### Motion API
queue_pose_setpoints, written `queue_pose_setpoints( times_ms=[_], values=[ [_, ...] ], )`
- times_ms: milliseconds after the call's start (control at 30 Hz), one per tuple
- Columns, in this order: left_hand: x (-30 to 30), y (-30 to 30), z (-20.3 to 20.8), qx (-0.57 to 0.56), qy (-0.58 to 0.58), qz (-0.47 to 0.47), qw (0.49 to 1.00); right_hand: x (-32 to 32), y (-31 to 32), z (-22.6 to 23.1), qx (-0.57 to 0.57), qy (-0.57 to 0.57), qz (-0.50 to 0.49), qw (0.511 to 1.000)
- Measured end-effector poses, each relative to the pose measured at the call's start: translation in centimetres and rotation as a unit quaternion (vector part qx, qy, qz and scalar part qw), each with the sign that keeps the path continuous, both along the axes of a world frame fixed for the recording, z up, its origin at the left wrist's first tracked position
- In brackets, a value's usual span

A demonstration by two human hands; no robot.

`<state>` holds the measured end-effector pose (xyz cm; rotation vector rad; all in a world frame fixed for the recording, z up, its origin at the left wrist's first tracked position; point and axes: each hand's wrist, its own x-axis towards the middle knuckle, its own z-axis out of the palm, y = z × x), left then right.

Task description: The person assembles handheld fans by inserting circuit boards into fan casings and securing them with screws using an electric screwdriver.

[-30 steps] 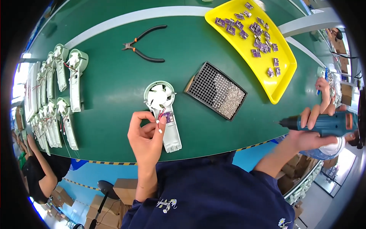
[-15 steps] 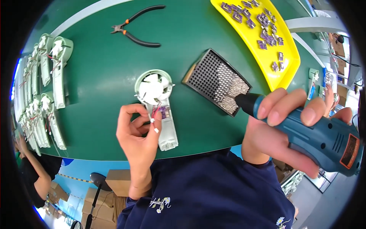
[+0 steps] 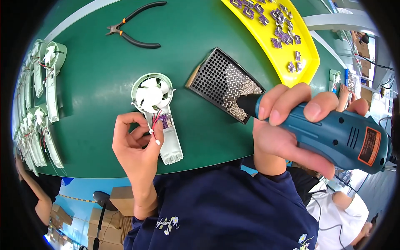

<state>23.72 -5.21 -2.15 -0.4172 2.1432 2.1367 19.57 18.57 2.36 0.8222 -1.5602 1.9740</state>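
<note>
My left hand (image 3: 137, 141) is closed in a pinch on thin red and black wires (image 3: 156, 121) with white plugs at their ends. These wires come from a pale green handheld fan housing (image 3: 171, 146) lying on the table, its white fan blades (image 3: 151, 95) facing up. Beside my fingertips, a small purple circuit board (image 3: 166, 121) sits in the handle part. Wrapped in my right hand (image 3: 291, 121) is a blue-green electric screwdriver (image 3: 321, 130). Its black nose (image 3: 247, 103) is over the screws (image 3: 237, 109) in a black perforated tray (image 3: 208, 75); the bit's tip is hidden.
Orange-and-black cutting pliers (image 3: 135, 26) lie at the far left. A yellow tray (image 3: 306, 62) of purple circuit boards is at the far right. Several fan housings (image 3: 51, 83) stand in rows along the left edge. Other people are at both sides.
My right hand has brought the screwdriver's nose further in over the screw tray. The left hand keeps its pinch at the wires. The whole view has shifted, and a white-shirted person shows at lower right.
</note>
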Motion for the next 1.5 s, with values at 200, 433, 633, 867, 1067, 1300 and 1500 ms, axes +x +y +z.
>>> queue_pose_setpoints(
  times_ms=[200,433,633,867,1067,1300,1500],
  values=[
    [0.0,-0.3,-0.1,0.019,-0.006,0.0,1.0,0.1,-0.4,-0.5,0.004,0.007,-0.014,1.0],
    [0.0,-0.6,0.0,0.025,-0.014,-0.001,1.0,0.3,-0.5,-0.4,0.022,0.007,-0.034,0.999],
    [-0.1,-0.5,-0.1,0.03,-0.014,0.002,0.999,-0.4,-0.4,-0.5,0.035,0.01,0.001,0.999],
    [-0.3,-0.5,0.0,0.038,-0.019,-0.001,0.999,-0.3,-1.9,-0.7,0.023,-0.02,0.024,0.999],
    [-0.9,-0.4,-0.4,0.04,-0.008,0.006,0.999,-1.0,-2.5,-1.5,-0.013,-0.007,0.056,0.998],
    [-1.3,-0.6,-0.3,0.039,-0.012,0.001,0.999,-1.1,-2.6,0.5,0.032,0.028,0.002,0.999],
    [-1.2,-1.0,-0.4,0.045,-0.015,0.0,0.999,0.1,-8.1,0.9,-0.089,0.053,0.051,0.993]
  ],
)
